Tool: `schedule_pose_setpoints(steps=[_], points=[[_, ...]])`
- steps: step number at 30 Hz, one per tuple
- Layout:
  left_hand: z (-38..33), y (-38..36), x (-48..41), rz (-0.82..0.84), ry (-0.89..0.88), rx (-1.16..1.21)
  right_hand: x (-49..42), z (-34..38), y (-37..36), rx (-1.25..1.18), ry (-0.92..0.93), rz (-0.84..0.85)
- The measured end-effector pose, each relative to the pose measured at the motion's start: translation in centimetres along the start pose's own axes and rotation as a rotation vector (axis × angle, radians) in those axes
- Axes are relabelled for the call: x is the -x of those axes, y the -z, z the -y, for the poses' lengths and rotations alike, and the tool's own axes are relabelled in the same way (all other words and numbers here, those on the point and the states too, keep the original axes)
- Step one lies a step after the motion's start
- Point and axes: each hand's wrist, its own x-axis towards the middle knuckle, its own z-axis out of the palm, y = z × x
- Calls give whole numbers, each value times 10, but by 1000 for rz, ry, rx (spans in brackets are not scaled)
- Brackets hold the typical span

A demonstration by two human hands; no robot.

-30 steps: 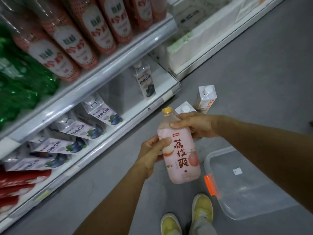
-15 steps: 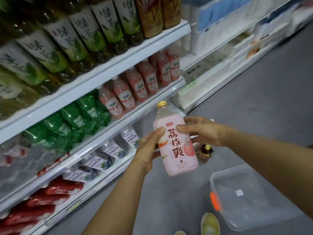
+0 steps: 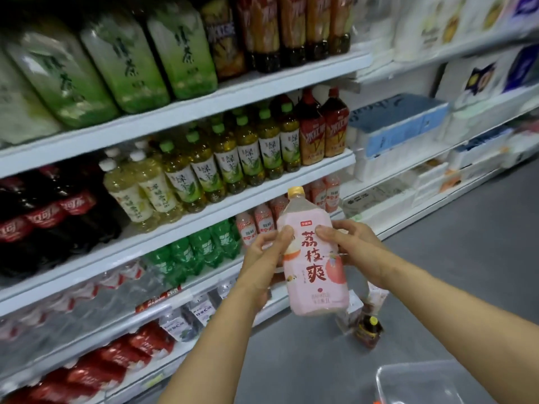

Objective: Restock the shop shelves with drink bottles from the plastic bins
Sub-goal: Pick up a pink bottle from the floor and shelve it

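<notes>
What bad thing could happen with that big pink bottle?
The left hand and right hand hold the pink bottle in the air by its upper half; it might slip. A brown bottle stands on the floor below, so a drop could hit it. The small pink bottles behind look packed; pushing in could topple some.

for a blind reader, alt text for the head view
Left hand and right hand grip a yellow-capped pink drink bottle before shop shelves stocked with bottled drinks. A clear plastic bin lies on the floor, lower right.
</notes>
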Motion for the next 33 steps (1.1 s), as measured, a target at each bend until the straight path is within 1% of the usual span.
schedule_pose_setpoints(steps=[9, 12, 19, 25, 33], points=[[-87, -3, 56, -17, -172, 75, 40, 99, -16, 14, 206, -1], [-112, -10, 67, -8, -197, 88, 44, 122, -15, 30, 239, 9], [-173, -15, 87, -60, -357, 69, 49, 186, -23, 27, 348, 33], [-202, -17, 103, -120, -436, 89, 55, 225, -30, 31, 429, 78], [-233, -10, 120, -235, -566, 86, 56, 267, -47, 40, 530, 212]])
